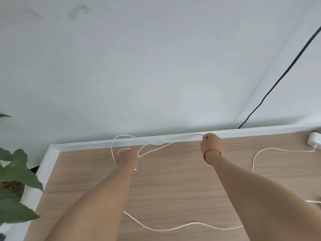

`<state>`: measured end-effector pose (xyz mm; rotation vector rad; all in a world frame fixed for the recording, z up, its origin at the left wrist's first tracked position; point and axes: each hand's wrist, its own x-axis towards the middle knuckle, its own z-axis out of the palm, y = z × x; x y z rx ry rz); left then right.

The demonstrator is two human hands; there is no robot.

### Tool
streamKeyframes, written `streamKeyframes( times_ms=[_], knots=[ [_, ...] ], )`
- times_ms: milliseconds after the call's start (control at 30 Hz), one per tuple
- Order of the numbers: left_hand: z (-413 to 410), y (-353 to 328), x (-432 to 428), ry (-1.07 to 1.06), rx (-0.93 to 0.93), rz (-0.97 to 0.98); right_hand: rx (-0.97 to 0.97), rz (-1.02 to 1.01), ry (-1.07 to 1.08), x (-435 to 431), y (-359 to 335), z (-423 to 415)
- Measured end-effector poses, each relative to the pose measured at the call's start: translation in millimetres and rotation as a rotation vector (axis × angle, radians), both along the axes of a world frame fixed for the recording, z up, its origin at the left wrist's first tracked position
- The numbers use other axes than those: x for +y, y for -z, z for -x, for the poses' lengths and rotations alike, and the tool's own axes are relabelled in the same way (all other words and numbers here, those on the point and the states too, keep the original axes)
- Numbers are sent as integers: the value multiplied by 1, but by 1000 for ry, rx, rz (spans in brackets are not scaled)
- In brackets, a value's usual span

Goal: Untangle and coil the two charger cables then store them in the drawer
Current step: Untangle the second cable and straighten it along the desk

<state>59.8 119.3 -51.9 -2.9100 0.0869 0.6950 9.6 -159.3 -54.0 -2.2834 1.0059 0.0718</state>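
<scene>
Both arms reach out over a wooden table top. My left hand holds loops of a thin white cable raised near the table's far edge. My right hand, with a red string round the wrist, pinches the same cable's run further right, close to the white rim. A strand sags between the two hands. Another white cable snakes across the near part of the table under my forearms. A third stretch of white cable leads to a white charger plug at the far right. No drawer is in view.
A white rim borders the table against a pale wall. A black cable runs down the wall behind the table at the right. Green plant leaves stand off the table's left edge.
</scene>
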Motion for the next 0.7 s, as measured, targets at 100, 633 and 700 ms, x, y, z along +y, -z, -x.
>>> streamKeyframes(
  times_ms=[100, 633, 700],
  knots=[
    [-4, 5, 57, 33, -53, 43, 26, 46, 113, -25, -10, 12],
    [-26, -12, 95, 141, -146, 376, 38, -317, -454, 225, -29, -7],
    [-26, -11, 105, 129, -143, 382, 107, -346, -468, 240, -32, -10]
  ],
)
